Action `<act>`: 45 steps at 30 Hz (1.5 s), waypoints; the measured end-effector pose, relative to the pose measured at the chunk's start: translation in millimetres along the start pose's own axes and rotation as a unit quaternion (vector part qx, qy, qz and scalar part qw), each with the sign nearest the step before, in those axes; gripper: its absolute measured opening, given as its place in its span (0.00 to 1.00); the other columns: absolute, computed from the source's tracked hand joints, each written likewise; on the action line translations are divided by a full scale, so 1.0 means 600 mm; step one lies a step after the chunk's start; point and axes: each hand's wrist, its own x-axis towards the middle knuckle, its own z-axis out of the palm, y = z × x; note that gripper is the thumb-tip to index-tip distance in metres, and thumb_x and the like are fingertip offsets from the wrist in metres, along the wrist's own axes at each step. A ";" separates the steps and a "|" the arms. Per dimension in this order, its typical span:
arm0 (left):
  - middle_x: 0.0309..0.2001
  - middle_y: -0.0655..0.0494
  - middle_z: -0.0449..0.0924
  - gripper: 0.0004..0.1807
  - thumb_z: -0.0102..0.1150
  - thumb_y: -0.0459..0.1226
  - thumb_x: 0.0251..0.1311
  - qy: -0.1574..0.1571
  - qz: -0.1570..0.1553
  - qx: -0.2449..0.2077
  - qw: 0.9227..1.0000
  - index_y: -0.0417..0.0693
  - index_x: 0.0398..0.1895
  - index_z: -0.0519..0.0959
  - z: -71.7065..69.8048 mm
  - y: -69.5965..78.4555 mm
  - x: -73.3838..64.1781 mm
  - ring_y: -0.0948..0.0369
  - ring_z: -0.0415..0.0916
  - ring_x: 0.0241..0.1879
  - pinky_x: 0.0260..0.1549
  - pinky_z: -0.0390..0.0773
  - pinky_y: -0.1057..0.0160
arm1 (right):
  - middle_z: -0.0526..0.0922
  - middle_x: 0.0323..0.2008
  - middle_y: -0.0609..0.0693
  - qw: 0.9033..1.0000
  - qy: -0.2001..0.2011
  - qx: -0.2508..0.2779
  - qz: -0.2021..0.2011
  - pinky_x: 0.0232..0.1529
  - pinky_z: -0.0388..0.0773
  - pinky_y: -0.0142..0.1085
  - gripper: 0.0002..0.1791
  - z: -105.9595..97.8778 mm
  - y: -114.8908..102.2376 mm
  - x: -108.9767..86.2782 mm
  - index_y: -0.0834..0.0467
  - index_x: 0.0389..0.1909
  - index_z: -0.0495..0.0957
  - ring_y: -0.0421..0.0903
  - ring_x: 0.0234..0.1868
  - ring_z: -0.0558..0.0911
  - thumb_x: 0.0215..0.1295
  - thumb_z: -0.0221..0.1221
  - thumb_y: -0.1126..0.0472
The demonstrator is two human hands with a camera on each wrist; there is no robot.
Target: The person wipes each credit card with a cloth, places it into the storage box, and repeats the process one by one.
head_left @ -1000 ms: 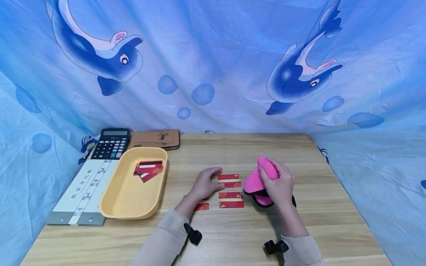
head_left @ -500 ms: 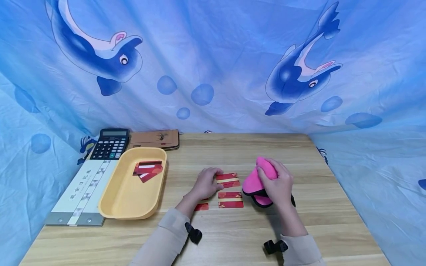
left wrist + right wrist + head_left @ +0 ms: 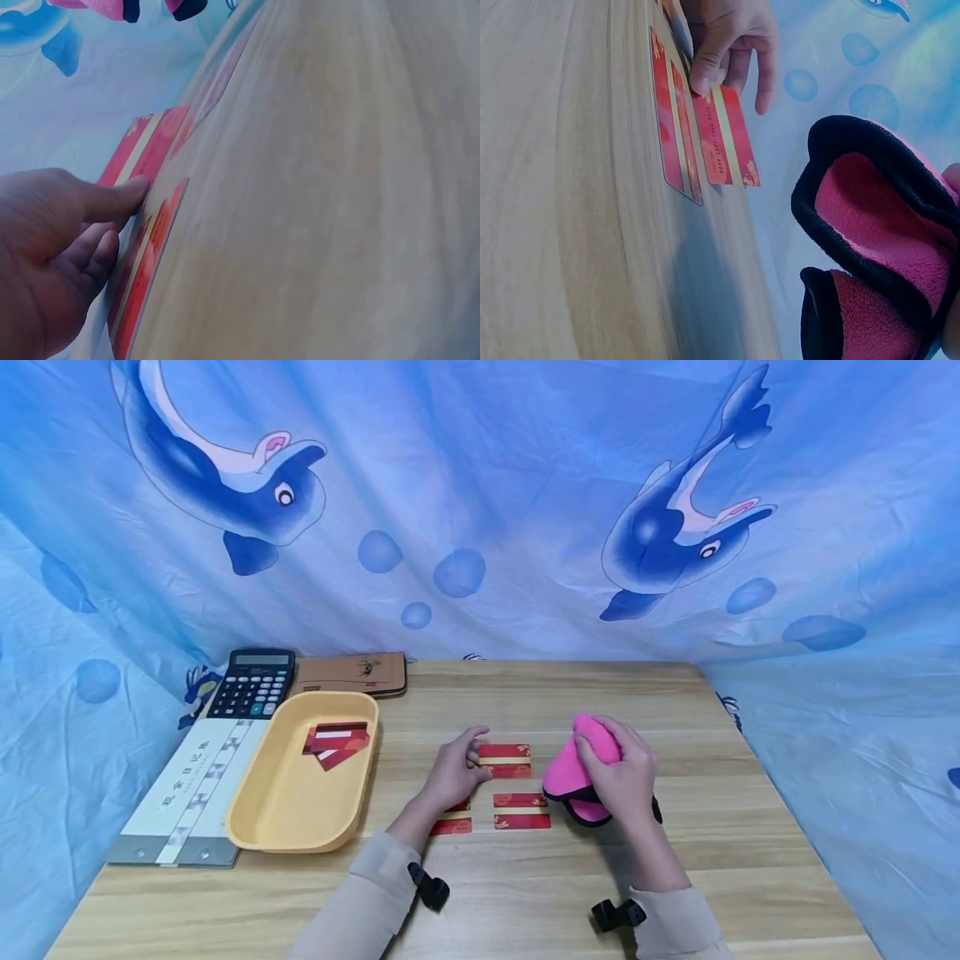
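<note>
My left hand (image 3: 456, 768) pinches the left end of a red bank card (image 3: 505, 760) with a gold stripe. In the right wrist view this card (image 3: 726, 135) is raised a little off the wood, thumb at its edge. A second red card (image 3: 522, 811) lies flat just in front of it. A third card (image 3: 452, 825) lies partly hidden by my left wrist. My right hand (image 3: 630, 770) grips a folded pink cloth (image 3: 570, 770) with black edging, to the right of the cards. In the right wrist view the cloth (image 3: 885, 225) hangs in open folds.
A yellow tray (image 3: 300, 818) at left holds several red cards (image 3: 337, 743). Beside it lie a white ledger book (image 3: 180, 785), a black calculator (image 3: 252, 685) and a brown wallet-like case (image 3: 348, 675). The wooden table (image 3: 712, 877) ends at a blue dolphin curtain (image 3: 480, 510).
My left hand has shifted left and slightly away, bringing the pinched card along. The right hand with the pink cloth has moved only slightly left.
</note>
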 end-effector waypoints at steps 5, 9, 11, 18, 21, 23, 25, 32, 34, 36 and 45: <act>0.39 0.52 0.82 0.23 0.68 0.25 0.60 0.061 -0.027 -0.018 0.998 0.41 0.59 0.80 0.000 0.002 0.000 0.59 0.83 0.38 0.41 0.86 0.62 | 0.88 0.41 0.57 1.000 -0.001 0.003 -0.005 0.35 0.74 0.23 0.19 0.001 -0.004 0.001 0.61 0.46 0.87 0.55 0.39 0.86 0.50 0.76 0.65; 0.40 0.52 0.84 0.17 0.68 0.29 0.62 0.083 -0.064 -0.048 0.993 0.43 0.54 0.84 -0.004 0.010 0.000 0.59 0.85 0.39 0.39 0.86 0.61 | 0.88 0.41 0.57 1.000 -0.004 0.009 -0.005 0.35 0.74 0.22 0.20 0.003 -0.008 0.002 0.61 0.46 0.87 0.54 0.39 0.86 0.50 0.75 0.65; 0.43 0.51 0.84 0.16 0.68 0.30 0.62 0.090 -0.082 -0.072 0.990 0.44 0.53 0.85 -0.007 0.018 0.000 0.58 0.85 0.40 0.39 0.86 0.62 | 0.88 0.41 0.57 1.000 -0.005 0.011 -0.008 0.35 0.74 0.23 0.20 0.004 -0.011 0.002 0.61 0.46 0.87 0.54 0.38 0.86 0.50 0.75 0.65; 0.49 0.47 0.83 0.17 0.68 0.33 0.63 0.112 -0.103 -0.139 0.979 0.44 0.56 0.84 -0.028 0.064 0.002 0.54 0.86 0.47 0.42 0.87 0.61 | 0.89 0.41 0.56 1.000 -0.010 0.018 -0.020 0.36 0.75 0.25 0.20 0.008 -0.021 0.009 0.61 0.46 0.87 0.55 0.39 0.87 0.50 0.75 0.64; 0.51 0.47 0.82 0.18 0.68 0.32 0.64 0.113 -0.096 -0.159 0.976 0.43 0.57 0.83 -0.040 0.085 0.003 0.54 0.86 0.47 0.43 0.87 0.56 | 0.88 0.42 0.56 0.999 -0.014 0.021 -0.021 0.36 0.75 0.24 0.20 0.008 -0.027 0.014 0.61 0.46 0.87 0.54 0.40 0.87 0.51 0.75 0.63; 0.51 0.45 0.81 0.19 0.67 0.31 0.64 0.112 -0.087 -0.176 0.974 0.41 0.58 0.82 -0.047 0.097 0.003 0.53 0.86 0.46 0.43 0.87 0.53 | 0.88 0.42 0.56 0.999 -0.019 0.023 -0.021 0.37 0.75 0.22 0.20 0.008 -0.032 0.017 0.61 0.47 0.87 0.53 0.40 0.87 0.51 0.75 0.62; 0.51 0.43 0.80 0.19 0.66 0.30 0.64 0.109 -0.076 -0.193 0.972 0.39 0.58 0.81 -0.054 0.109 0.003 0.52 0.86 0.45 0.43 0.87 0.53 | 0.88 0.43 0.56 0.999 -0.024 0.024 -0.023 0.38 0.75 0.22 0.20 0.009 -0.036 0.019 0.62 0.47 0.87 0.52 0.41 0.87 0.52 0.75 0.62; 0.46 0.41 0.84 0.17 0.65 0.27 0.64 0.103 -0.046 -0.242 0.964 0.38 0.56 0.82 -0.071 0.144 0.003 0.52 0.87 0.44 0.40 0.88 0.59 | 0.88 0.43 0.56 0.998 -0.021 0.035 -0.050 0.39 0.77 0.23 0.20 0.017 -0.058 0.027 0.62 0.47 0.87 0.52 0.42 0.87 0.51 0.75 0.61; 0.46 0.40 0.85 0.17 0.64 0.27 0.65 0.100 -0.037 -0.251 0.962 0.38 0.56 0.81 -0.074 0.154 0.003 0.52 0.87 0.44 0.40 0.88 0.59 | 0.88 0.43 0.55 0.997 -0.018 0.042 -0.057 0.38 0.78 0.24 0.20 0.020 -0.067 0.032 0.61 0.46 0.87 0.52 0.41 0.87 0.51 0.75 0.61; 0.48 0.38 0.85 0.17 0.63 0.26 0.65 0.095 -0.026 -0.258 0.961 0.37 0.58 0.80 -0.077 0.162 0.002 0.52 0.87 0.44 0.41 0.88 0.59 | 0.89 0.42 0.55 0.996 -0.012 0.051 -0.066 0.36 0.79 0.27 0.20 0.025 -0.076 0.039 0.61 0.46 0.87 0.51 0.39 0.87 0.51 0.75 0.62; 0.53 0.33 0.82 0.20 0.57 0.26 0.70 0.062 -0.007 -0.276 0.959 0.32 0.64 0.75 -0.077 0.187 -0.007 0.51 0.86 0.45 0.42 0.87 0.58 | 0.89 0.40 0.56 0.995 0.026 0.031 -0.091 0.31 0.85 0.48 0.18 0.051 -0.106 0.055 0.61 0.46 0.87 0.52 0.38 0.87 0.53 0.74 0.62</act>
